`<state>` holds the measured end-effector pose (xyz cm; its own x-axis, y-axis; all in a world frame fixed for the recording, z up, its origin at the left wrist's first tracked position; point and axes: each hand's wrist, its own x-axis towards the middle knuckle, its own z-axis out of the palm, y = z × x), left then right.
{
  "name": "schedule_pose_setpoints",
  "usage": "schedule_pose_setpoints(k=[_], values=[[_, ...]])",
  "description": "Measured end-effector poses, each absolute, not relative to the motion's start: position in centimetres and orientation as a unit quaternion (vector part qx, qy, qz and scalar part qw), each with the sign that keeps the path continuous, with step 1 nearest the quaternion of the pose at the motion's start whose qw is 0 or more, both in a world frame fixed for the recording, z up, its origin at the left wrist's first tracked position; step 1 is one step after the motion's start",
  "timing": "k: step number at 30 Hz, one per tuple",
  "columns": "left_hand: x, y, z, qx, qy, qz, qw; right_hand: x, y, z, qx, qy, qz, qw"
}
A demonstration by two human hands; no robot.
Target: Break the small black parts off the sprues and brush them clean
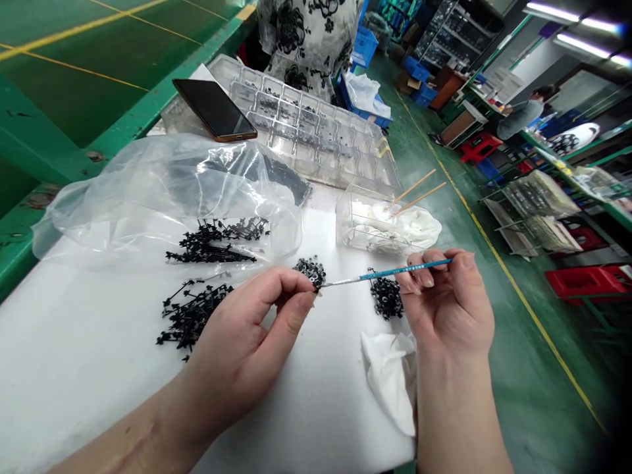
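Pinching a tiny black plastic part point(316, 284) between thumb and forefinger of my left hand point(247, 342), I keep a thin blue-handled brush point(395, 272) clamped in the fingers of my right hand point(447, 309). The brush's long axis runs sideways and its bristle tip meets the part, above the white table point(296, 408).

We record a blue brush point(405, 269), black parts point(388, 297), a white table point(306, 408) — and a green floor point(518, 382), yellow-lined.
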<state>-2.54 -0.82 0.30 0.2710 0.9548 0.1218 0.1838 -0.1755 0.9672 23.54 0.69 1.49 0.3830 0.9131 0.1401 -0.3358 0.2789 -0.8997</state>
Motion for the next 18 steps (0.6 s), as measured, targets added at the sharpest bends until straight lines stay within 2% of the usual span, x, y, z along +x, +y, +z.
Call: schedule_pose_setpoints(k=[18], values=[[-2.73, -0.89, -0.17, 0.659, 0.414, 0.431, 0.456, 24.10, 0.79, 1.38, -0.403, -0.341, 0.430, 0.732]])
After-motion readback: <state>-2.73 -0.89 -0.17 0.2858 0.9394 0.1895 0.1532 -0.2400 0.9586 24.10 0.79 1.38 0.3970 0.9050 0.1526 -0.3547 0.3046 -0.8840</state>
